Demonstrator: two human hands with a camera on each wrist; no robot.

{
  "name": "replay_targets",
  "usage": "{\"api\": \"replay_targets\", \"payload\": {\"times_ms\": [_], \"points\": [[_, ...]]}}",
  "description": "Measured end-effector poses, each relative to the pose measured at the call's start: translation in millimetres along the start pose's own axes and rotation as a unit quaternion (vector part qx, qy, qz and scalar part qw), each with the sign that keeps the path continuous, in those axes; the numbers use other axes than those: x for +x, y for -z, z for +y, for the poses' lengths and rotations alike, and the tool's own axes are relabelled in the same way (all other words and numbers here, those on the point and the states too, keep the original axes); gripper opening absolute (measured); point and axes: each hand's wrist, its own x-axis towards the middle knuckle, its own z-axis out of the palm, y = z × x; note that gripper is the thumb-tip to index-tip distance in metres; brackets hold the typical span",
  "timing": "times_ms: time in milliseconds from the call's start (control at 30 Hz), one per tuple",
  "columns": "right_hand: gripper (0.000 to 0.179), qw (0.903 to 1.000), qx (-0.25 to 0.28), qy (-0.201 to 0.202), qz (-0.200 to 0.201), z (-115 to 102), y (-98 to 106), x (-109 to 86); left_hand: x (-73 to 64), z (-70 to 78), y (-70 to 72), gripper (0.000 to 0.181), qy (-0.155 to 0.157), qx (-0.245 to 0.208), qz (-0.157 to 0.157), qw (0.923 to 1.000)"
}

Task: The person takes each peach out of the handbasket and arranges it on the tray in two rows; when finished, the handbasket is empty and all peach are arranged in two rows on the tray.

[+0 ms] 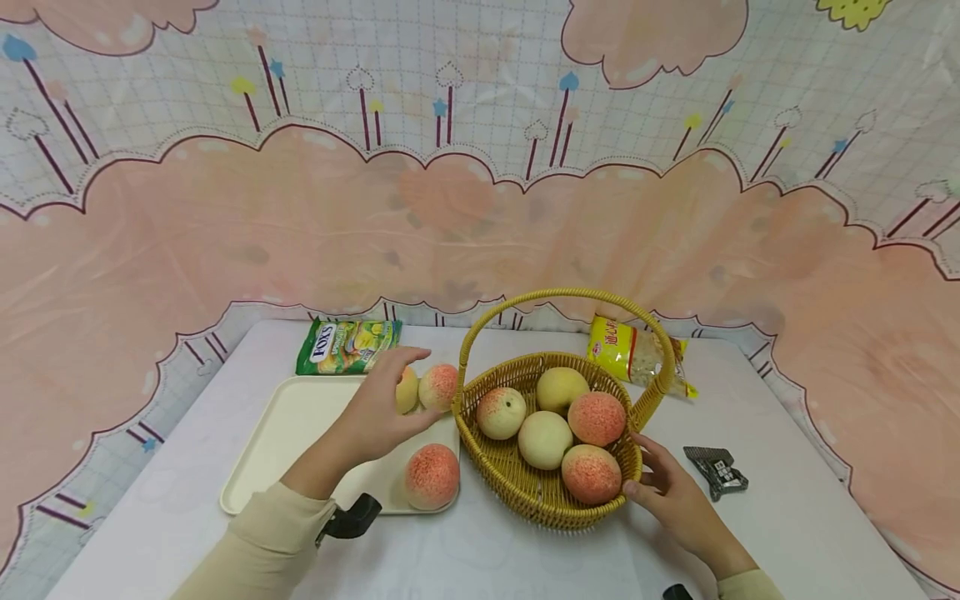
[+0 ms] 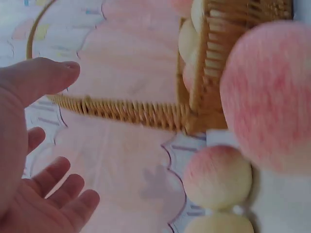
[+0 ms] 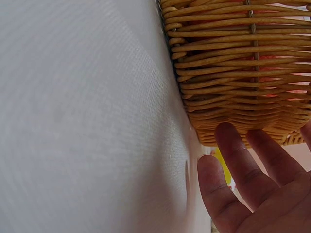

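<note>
My left hand (image 1: 378, 408) hovers over the right part of a cream tray (image 1: 288, 433), thumb and fingers spread with nothing between them. Just beyond its fingers sit a yellowish peach (image 1: 407, 390), partly hidden, and a pink-blushed peach (image 1: 438, 387). A redder peach (image 1: 432, 477) lies at the tray's near right corner. To the right stands a woven basket (image 1: 517, 496) with an arched handle and several peaches (image 1: 545, 440) inside. At the basket's right side is my right hand (image 1: 678, 500), its thumb by the rim and its loosely extended fingers (image 3: 238, 160) against the outer weave.
A green candy bag (image 1: 348, 346) lies behind the tray. Behind the basket is a yellow, partly clear food packet (image 1: 637, 354). A small black wrapped packet (image 1: 716, 472) lies on the white table (image 1: 780, 542) at right. A patterned cloth (image 1: 337, 233) hangs behind.
</note>
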Motion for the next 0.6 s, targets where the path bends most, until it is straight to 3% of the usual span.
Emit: {"api": "replay_targets", "payload": {"times_ms": [100,200,367,600], "points": [[0.07,1.0,-0.003,0.002,0.001,0.1,-0.2,0.1,-3.7,14.8,-6.8,0.071,-0.05,0.006,0.001,0.9987],[0.07,1.0,-0.003,0.008,0.002,0.6,-0.3,-0.1,-5.0,27.7,-16.5,0.07,-0.076,-0.003,-0.006,0.9971],[0.069,0.9999,0.004,0.011,0.0,2.1,0.0,0.4,0.7,42.5,-35.7,0.069,-0.085,-0.032,-0.034,0.9953],[0.07,0.9999,0.009,0.006,0.001,2.8,-0.3,0.6,19.8,58.8,-62.7,0.071,-0.086,-0.062,-0.073,0.9916]]}}
